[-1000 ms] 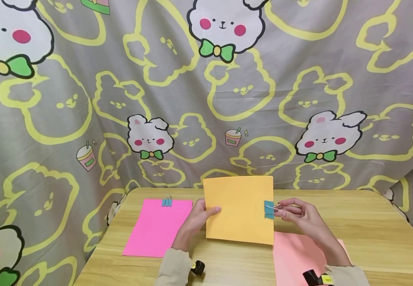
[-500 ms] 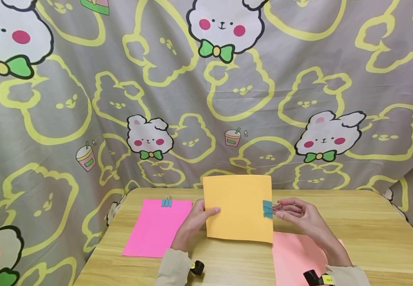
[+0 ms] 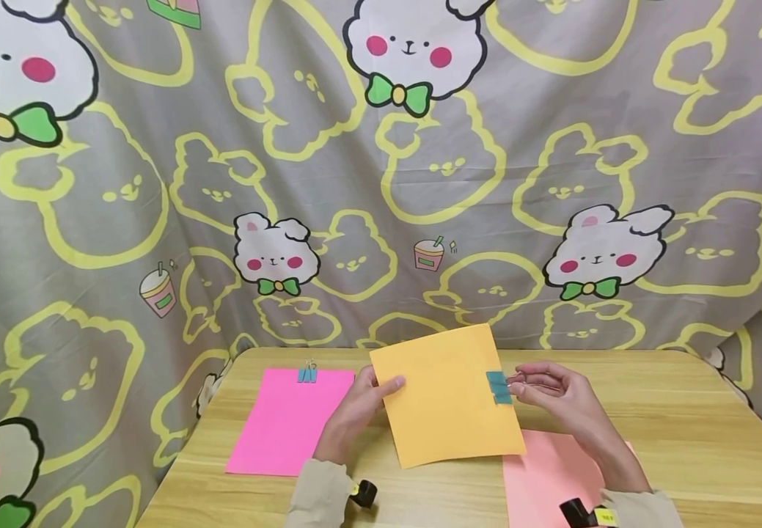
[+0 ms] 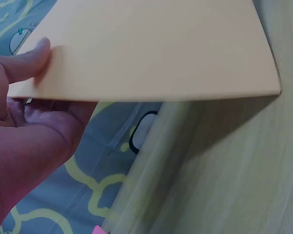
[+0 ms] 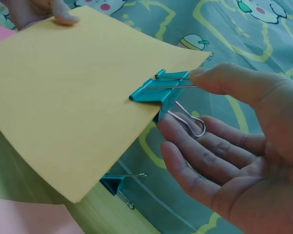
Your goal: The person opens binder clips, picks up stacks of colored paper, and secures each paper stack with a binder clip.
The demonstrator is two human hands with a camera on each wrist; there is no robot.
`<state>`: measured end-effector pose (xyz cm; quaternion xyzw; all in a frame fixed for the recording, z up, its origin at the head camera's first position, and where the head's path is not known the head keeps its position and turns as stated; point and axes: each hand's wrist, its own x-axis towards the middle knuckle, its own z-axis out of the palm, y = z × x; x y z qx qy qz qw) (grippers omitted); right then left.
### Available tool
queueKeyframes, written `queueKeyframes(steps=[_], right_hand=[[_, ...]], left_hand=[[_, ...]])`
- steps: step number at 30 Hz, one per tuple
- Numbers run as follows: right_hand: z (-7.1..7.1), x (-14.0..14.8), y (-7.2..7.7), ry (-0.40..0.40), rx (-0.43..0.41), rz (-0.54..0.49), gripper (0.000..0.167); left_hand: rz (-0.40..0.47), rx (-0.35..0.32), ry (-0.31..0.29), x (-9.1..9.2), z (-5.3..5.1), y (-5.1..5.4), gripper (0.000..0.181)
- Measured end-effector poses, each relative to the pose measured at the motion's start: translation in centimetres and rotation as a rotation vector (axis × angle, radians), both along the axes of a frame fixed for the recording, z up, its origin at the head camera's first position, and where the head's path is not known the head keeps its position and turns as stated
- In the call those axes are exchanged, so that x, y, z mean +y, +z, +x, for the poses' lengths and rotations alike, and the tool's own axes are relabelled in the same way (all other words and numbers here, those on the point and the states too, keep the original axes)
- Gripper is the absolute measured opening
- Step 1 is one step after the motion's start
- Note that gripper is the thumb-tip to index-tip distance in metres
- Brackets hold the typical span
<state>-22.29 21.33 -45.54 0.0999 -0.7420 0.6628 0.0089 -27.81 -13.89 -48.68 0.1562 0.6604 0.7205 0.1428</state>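
Both hands hold a yellow-orange sheaf of paper (image 3: pixel 447 403) above the table, tilted. My left hand (image 3: pixel 361 403) grips its left edge, thumb (image 4: pixel 34 61) on the front and fingers behind. A teal binder clip (image 3: pixel 499 387) is clamped on the right edge. My right hand (image 3: pixel 559 392) pinches that clip; in the right wrist view the thumb (image 5: pixel 224 83) is at its upper wire handle. The lower wire handle (image 5: pixel 195 127) stands out above the curled fingers. A second teal binder clip (image 5: pixel 115 184) shows below the paper's edge, hidden in the head view.
Bright pink paper (image 3: pixel 288 425) with a teal binder clip (image 3: pixel 307 375) on its top edge lies at the left. Salmon-pink paper (image 3: pixel 546 469) lies under the right forearm. The wooden table (image 3: pixel 704 440) ends at a patterned curtain (image 3: pixel 473 183).
Over the last half second the yellow-orange paper has turned anticlockwise, its top left corner dropping and its lower right corner swinging right. Both hands stay on it and the clip.
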Motion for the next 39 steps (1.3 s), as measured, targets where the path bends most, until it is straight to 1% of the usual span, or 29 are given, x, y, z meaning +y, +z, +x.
queueKeyframes(steps=[3,6,9,12,14,16,20,22,25,28,30,33,37,39], right_hand=[[0.1,0.0,0.1,0.018,0.014,-0.009,0.038],[0.1,-0.1,0.3,0.041,0.034,-0.021,0.037],[0.1,-0.2,0.5,0.062,0.039,-0.032,0.037],[0.1,-0.3,0.6,0.071,0.030,-0.039,0.038],[0.0,-0.4,0.6,0.075,0.029,-0.038,0.038],[0.0,-0.6,0.5,0.071,0.026,-0.033,0.037],[0.0,-0.8,0.3,0.078,0.025,-0.010,0.037],[0.0,-0.9,0.2,0.084,0.013,0.006,0.037],[0.0,-1.1,0.0,0.095,-0.015,0.032,0.038],[0.0,-1.4,-0.1,0.106,-0.040,0.053,0.039],[0.0,-1.7,-0.3,0.112,-0.050,0.060,0.039],[-0.1,-2.3,-0.5,0.123,-0.054,0.057,0.038],[-0.1,-3.3,-0.8,0.162,-0.035,0.050,0.037],[-0.2,-3.7,-1.0,0.188,-0.020,0.064,0.039]], left_hand=[[0.003,0.000,0.016,-0.4,0.1,0.5,0.032],[-0.008,0.031,0.024,-1.1,0.2,1.0,0.033],[-0.093,0.100,0.037,-1.8,0.3,1.6,0.043],[-0.155,0.157,-0.003,-2.5,0.3,2.1,0.046],[-0.193,0.174,-0.029,-2.8,0.5,2.6,0.044],[-0.218,0.185,-0.085,-3.0,0.6,3.0,0.038],[-0.323,0.206,-0.179,-3.7,1.1,3.6,0.030],[-0.347,0.202,-0.225,-4.0,1.3,3.6,0.025],[-0.358,0.185,-0.273,-3.9,1.4,3.5,0.017],[-0.341,0.157,-0.321,-3.3,1.3,3.2,0.021],[-0.334,0.148,-0.343,-2.9,1.3,3.1,0.023],[-0.316,0.121,-0.348,-2.4,1.2,3.0,0.026],[-0.303,0.103,-0.329,-1.8,1.4,3.2,0.029],[-0.303,0.106,-0.318,-1.4,1.6,3.2,0.030]])
